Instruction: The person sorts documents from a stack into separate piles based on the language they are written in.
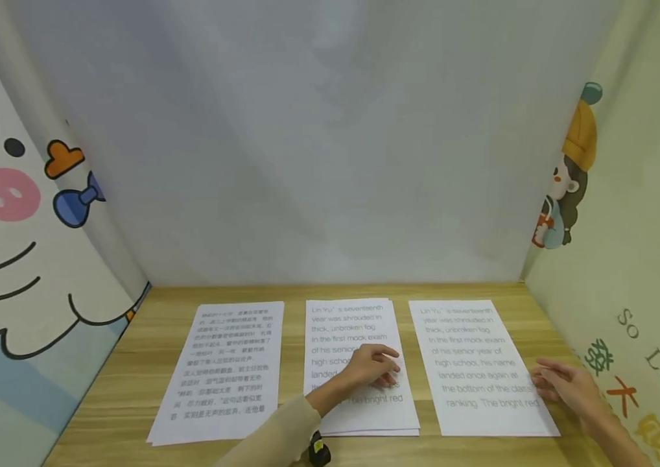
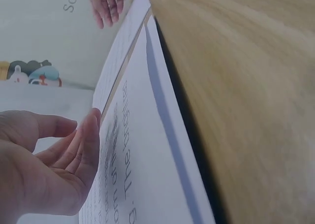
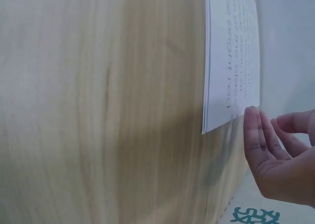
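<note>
Three sets of printed white sheets lie in a row on the wooden table. My left hand point(image 1: 369, 366) is over the middle stack of English-text sheets point(image 1: 346, 329), its relaxed fingers bent a little and holding nothing. In the left wrist view, the thumb and fingertips of that hand point(image 2: 64, 170) stay apart. At the right edge of the right-hand English-text sheets point(image 1: 470, 370) is my right hand point(image 1: 563, 384). The right wrist view shows its fingers point(image 3: 253, 135) fairly straight beside the paper's corner, with no paper between them and the thumb.
A stack of Chinese-text sheets point(image 1: 225, 373) lies at the left, its edges slightly uneven. Strips of bare wooden table point(image 1: 295, 337) separate the stacks. A pale back wall point(image 1: 330, 162) and printed side panels point(image 1: 645, 259) enclose the table. A small black object point(image 1: 319, 451) shows beside the left sleeve.
</note>
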Demonstrator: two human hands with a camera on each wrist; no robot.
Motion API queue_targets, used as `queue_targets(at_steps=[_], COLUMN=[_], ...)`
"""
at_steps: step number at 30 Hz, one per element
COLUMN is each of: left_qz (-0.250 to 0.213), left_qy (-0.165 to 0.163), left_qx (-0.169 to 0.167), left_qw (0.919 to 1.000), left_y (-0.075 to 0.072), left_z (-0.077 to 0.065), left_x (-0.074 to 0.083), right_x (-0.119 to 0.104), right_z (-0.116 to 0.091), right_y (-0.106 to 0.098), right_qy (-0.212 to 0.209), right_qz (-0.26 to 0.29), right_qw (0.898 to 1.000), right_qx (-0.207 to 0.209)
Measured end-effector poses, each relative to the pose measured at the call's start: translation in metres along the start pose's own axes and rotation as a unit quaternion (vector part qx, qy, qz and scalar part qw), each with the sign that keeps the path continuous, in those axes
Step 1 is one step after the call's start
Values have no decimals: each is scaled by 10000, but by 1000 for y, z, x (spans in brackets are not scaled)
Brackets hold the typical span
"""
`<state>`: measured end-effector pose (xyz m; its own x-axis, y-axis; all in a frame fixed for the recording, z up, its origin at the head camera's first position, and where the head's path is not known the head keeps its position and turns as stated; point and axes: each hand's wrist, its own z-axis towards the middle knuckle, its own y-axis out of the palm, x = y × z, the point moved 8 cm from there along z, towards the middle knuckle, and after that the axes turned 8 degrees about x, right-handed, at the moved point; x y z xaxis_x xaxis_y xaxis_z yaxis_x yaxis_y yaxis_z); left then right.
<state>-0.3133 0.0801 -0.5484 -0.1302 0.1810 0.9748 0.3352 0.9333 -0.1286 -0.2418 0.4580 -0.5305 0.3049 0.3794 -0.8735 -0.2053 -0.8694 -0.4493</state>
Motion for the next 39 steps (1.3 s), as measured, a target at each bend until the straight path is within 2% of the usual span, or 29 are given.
queue_targets(at_steps=[6,13,18,26,31,35,39], left_qz=[-30,-17,-53,-84,-162,-93,46], left_qy=[57,203,124,-71,-208,-334,-515], left_qx=[262,495,703,1081,1348,1576,1583], left_qw=[9996,9986,9974,9941,9905,9869,9860], left_y=[-32,-65,-95,-141,-160,-171,-176], left_z=[-1,-7,-10,-25,-33,-39,-46], left_x=[-2,0,-4,-16,-26,-35,-42], right_x=[-13,-35,-52,-68,-77,-85,-90], right_z=[1,-1,-2,-2,0,1,-2], right_y=[17,49,74,109,131,157,180], right_qy=[-43,-238,-486,-537,-503,-461,-342], right_qz=[169,268,468,769,1001,1096,1149], right_qw=[9997,9985,9961,9910,9868,9835,9808], right_qx=[-181,-404,-561,-955,-1170,-1362,-1539])
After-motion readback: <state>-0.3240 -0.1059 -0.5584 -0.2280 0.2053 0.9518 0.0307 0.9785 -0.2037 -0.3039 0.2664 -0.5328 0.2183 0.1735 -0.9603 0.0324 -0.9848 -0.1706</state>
